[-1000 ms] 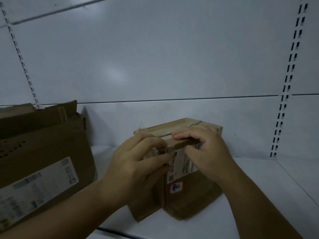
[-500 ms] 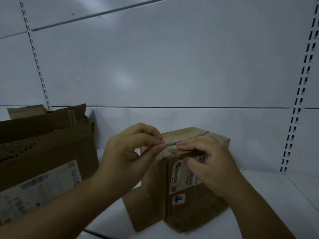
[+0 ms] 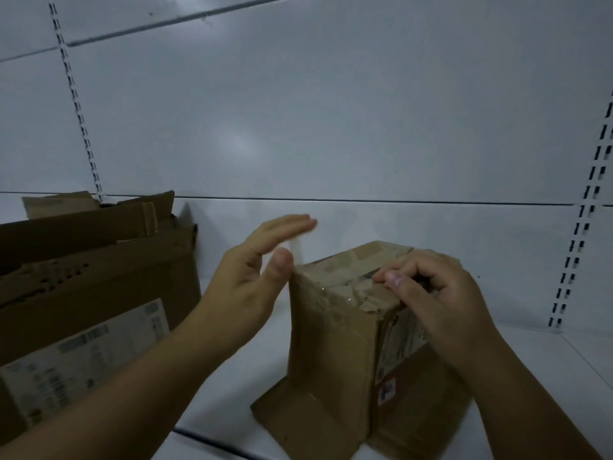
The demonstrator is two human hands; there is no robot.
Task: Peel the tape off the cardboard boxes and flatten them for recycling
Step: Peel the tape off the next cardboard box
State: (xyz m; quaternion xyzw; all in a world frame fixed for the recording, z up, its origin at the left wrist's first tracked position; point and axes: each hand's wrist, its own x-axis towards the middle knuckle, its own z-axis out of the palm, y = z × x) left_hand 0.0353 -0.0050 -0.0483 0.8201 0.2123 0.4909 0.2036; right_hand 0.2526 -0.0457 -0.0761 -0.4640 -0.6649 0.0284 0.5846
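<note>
Standing upright, box (image 3: 331, 353) wears crumpled, glossy tape (image 3: 345, 293).

The fingers of the left hand (image 3: 252, 280), at centre frame, were smeared by motion, and the pale strip (image 3: 296, 252) beside its thumb was too blurred to identify. The right hand (image 3: 438, 293) hid part of the small box (image 3: 331, 343) and its label (image 3: 394, 343); whether its curled fingers pinched anything could not be told. The large box (image 3: 99, 277) ran off the left edge, its sticker (image 3: 83, 360) unreadable.

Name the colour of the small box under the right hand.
Brown; the box shows best in the head view.
</note>
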